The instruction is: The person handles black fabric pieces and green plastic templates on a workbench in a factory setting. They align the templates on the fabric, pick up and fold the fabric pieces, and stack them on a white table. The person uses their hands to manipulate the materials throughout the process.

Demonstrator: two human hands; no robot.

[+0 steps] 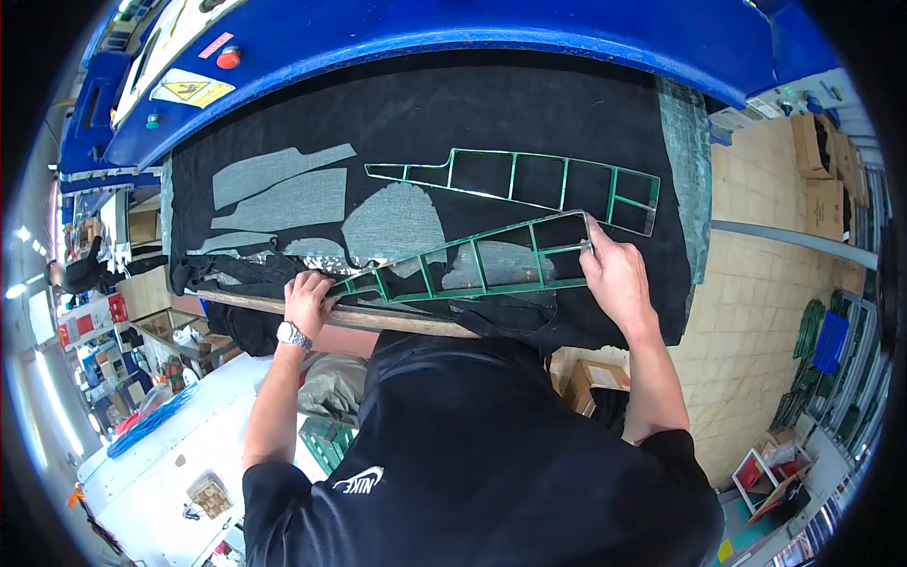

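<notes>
Our left hand (308, 300) curls its fingers onto the green frame's (472, 265) narrow end. Our right hand (616, 274) pinches its wide corner, arm extended over black fabric (425, 123).

I'm looking at a factory floor, a cutting station. A blue press (491, 38) with a red button (228, 58) and warning sticker (192, 91) overhangs a black cutting bed (472, 113). Green steel dies (529, 184), grey cut pieces (283, 200), stacked cartons (824, 170) and tiled floor (756, 312) surround it.

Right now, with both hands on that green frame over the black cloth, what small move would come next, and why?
Probably press the green frame flat: the left hand holds its narrow end, the right hand its wide end, and it lies partly over a grey cut piece on the black cloth.
</notes>
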